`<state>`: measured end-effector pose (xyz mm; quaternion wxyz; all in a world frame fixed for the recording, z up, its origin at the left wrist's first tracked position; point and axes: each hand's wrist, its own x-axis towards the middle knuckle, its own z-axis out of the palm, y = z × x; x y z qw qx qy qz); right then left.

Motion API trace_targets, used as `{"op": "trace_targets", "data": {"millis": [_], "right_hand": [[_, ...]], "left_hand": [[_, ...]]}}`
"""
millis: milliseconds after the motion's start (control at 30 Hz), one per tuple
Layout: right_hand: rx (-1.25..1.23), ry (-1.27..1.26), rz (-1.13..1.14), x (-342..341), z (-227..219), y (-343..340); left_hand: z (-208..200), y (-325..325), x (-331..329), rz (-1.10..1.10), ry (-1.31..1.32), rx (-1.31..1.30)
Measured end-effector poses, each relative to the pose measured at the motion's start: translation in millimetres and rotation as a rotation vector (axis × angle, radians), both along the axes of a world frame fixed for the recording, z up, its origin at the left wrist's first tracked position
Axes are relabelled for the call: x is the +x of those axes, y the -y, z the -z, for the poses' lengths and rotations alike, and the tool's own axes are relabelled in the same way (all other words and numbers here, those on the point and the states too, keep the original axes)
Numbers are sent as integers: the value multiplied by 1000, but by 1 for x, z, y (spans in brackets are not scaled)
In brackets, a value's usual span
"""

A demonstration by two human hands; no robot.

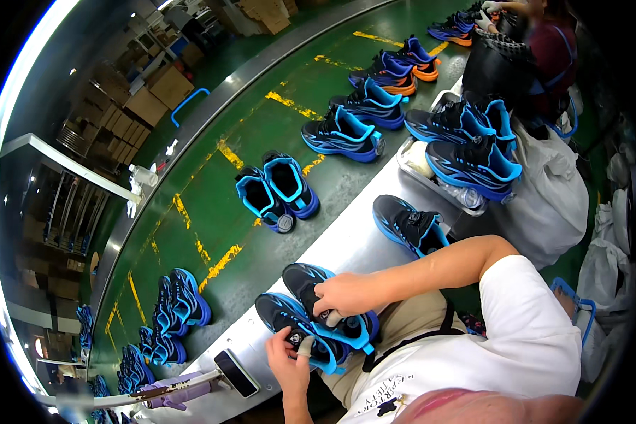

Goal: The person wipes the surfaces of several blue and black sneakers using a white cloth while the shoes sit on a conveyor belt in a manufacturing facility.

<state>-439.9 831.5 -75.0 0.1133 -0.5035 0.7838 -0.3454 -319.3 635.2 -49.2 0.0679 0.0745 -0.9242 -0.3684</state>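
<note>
Two black sneakers with blue trim lie side by side at the front edge of the metal ledge, toes pointing away. On the left sneaker (275, 311), the fingers of my left hand (287, 357) pinch the round dial on the tongue. My right hand (348, 293) reaches across the right sneaker (302, 277), with its fingers closed around the same spot near the laces. Pale covers wrap both thumbs. A third matching sneaker (408, 225) rests on the ledge beyond my right forearm.
A green conveyor belt (261, 258) with yellow marks carries several sneakers past the metal ledge (346, 230). More sneakers sit on a grey tray (410, 164) at right. A phone-like device (236, 373) stands at left. Another person (551, 49) works at far right, near white sacks (544, 191).
</note>
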Motion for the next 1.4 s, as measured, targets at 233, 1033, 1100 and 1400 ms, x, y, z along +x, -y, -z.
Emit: {"op": "trace_targets", "data": {"millis": [233,1033,1100,1400], "right_hand": [[126,-52,47,3,-3,8],[20,-26,34,-9,-1,-4],[-20,-174,154,0,2,0],[143,-2,131,-4,-16,-4]], "left_hand": [[11,19,3,60,-4,166],[26,21,-12,214,-66,118],[22,32,-14,352,-58,177],[32,35,-10,265,-11,266]]}}
